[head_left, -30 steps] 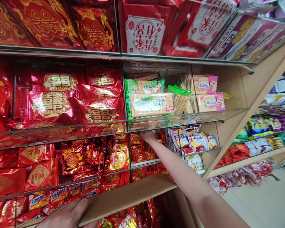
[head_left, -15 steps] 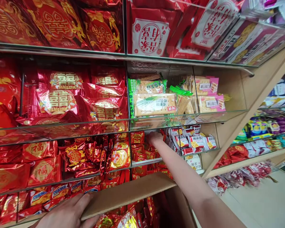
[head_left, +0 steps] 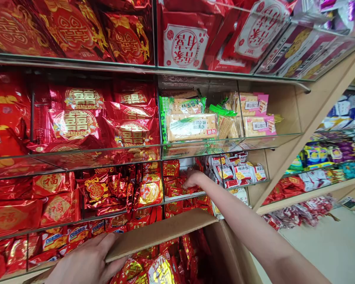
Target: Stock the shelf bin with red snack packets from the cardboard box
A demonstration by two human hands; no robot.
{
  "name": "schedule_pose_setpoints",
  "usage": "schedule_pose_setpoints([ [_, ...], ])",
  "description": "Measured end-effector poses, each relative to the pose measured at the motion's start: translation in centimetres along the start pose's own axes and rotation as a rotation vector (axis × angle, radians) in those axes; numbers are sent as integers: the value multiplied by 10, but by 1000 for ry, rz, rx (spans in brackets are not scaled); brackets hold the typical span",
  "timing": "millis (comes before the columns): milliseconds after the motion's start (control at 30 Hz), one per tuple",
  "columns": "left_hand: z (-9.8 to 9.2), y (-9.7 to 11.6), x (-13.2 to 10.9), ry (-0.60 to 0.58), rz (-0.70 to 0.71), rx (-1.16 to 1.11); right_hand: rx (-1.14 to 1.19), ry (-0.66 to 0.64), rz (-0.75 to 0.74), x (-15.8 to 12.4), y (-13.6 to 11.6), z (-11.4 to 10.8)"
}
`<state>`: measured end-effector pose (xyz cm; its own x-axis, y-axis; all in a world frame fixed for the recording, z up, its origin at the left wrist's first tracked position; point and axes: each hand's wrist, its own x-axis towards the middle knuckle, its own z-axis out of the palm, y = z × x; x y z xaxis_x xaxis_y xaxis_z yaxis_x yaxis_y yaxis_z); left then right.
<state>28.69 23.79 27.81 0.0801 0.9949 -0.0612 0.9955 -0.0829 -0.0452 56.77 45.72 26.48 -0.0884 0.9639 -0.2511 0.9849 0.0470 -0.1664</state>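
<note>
Cracker packs (head_left: 191, 127) above; purple boxes (head_left: 296, 47).
</note>
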Motion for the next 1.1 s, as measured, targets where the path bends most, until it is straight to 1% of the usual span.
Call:
schedule_pose_setpoints([
  [133,-2,2,1,30,23,9,-32,-6,-119,-20,6,-7],
  [267,-3,3,1,27,18,25,-71,42,-299,-27,-2,-6],
  [333,-2,4,0,20,9,16,-104,103,-370,-24,-8,-2],
  [567,-2,2,-2,15,-5,-30,-199,408,-654,-3,-18,8],
  [633,-1,1,-1,20,-13,-35,-216,487,-703,3,-20,11],
  [700,0,1,1,27,-23,-29,-191,516,-691,8,-19,13],
  [800,2,0,2,22,-21,-17,-94,506,-610,12,-15,14],
  [900,2,0,2,18,-17,-17,32,451,-519,13,-9,13],
  [1000,3,0,1,19,-24,-10,174,389,-469,15,-5,13],
  [1100,3,1,0,16,-27,-2,253,356,-415,19,-1,15],
])
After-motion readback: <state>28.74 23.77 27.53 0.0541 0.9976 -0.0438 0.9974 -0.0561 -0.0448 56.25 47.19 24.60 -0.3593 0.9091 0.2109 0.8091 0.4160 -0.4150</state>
